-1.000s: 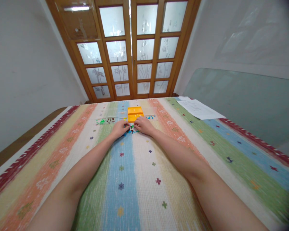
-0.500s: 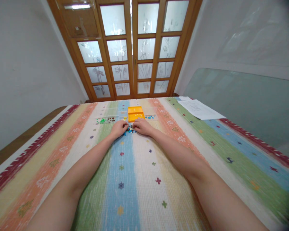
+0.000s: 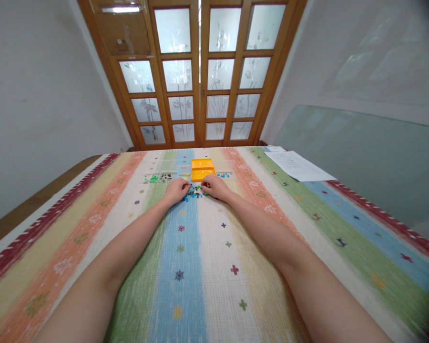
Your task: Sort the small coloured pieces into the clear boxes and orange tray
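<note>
A loose pile of small coloured pieces [image 3: 195,193], mostly blue, dark red and green, lies on the tablecloth between my hands. At the pile's left edge is my left hand [image 3: 176,191], its fingers curled and thumb drawn in. On the other side my right hand [image 3: 216,187] has its fingertips bent together at the pile. Whatever the fingertips hold is too small to make out. Just behind the hands stands an open orange box [image 3: 202,164] with some pale pieces in its near half.
Clear trays hold sorted green pieces [image 3: 152,178], brown pieces [image 3: 166,176] and blue pieces [image 3: 224,176] on either side of the orange box. Written paper sheets [image 3: 298,166] lie at the back right. A striped cloth [image 3: 178,286] covers the table; glazed wooden doors [image 3: 200,95] stand behind.
My right hand has shifted slightly right, away from the pile, and more of the pieces show, green ones among them. My left hand stays nearly in place. The camera view has tilted a little.
</note>
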Tool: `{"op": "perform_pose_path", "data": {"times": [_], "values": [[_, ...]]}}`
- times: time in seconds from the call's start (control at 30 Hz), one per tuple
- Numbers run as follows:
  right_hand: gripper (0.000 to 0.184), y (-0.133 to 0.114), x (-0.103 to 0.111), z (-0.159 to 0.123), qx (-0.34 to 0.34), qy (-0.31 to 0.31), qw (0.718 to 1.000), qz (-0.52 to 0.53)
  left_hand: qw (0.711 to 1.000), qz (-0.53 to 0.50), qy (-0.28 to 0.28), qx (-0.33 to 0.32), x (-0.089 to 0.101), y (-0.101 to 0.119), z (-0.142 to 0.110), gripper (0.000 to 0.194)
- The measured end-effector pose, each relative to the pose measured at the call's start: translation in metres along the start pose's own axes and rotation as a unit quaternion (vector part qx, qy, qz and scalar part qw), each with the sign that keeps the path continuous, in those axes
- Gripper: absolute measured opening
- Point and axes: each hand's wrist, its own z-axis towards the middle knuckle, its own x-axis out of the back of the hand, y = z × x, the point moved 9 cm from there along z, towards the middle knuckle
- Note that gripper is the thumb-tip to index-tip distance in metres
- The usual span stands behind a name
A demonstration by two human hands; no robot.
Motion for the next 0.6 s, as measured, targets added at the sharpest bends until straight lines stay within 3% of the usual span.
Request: {"op": "perform_pose_path", "data": {"times": [0.2,0.33,0.47,0.6], "values": [[0.021,0.042,0.022,-0.003,-0.168,0.100,0.980,-0.037,1.000,0.000,0.002,-0.001,-0.001,0.001,-0.001,0.026],[0.028,0.070,0.025,-0.008,-0.261,0.112,0.956,-0.066,1.000,0.006,-0.006,0.001,-0.003,0.004,-0.002,0.026],[0.031,0.081,0.021,-0.008,-0.285,0.081,0.951,-0.089,1.000,0.010,-0.009,0.002,-0.003,0.006,-0.002,0.027],[0.031,0.069,0.017,-0.003,-0.228,0.053,0.969,-0.079,1.000,0.019,-0.006,0.006,-0.002,0.003,-0.003,0.027]]}}
